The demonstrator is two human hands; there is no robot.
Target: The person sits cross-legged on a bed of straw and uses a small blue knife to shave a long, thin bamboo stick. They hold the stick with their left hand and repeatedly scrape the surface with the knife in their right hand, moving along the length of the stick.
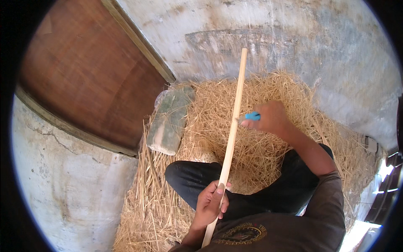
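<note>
A long pale strip of wood or split bamboo (pixel 237 101) slants upward in front of me, its lower end against my body. My left hand (pixel 211 203) is wrapped round its lower part, thumb along the front face. My right hand (pixel 270 117), slightly smeared by motion, is closed on a small blue-handled tool (pixel 252 116). The tool's working end meets or nearly meets the strip above its middle. I cannot make out the shape of that end.
Dry straw (pixel 277 90) is spread beneath and around my crossed legs (pixel 197 180). A greenish stone-like block (pixel 168 126) lies at left. Beyond stand a stained plaster wall (pixel 294 42) and a brown wooden panel (pixel 96 75) in a frame.
</note>
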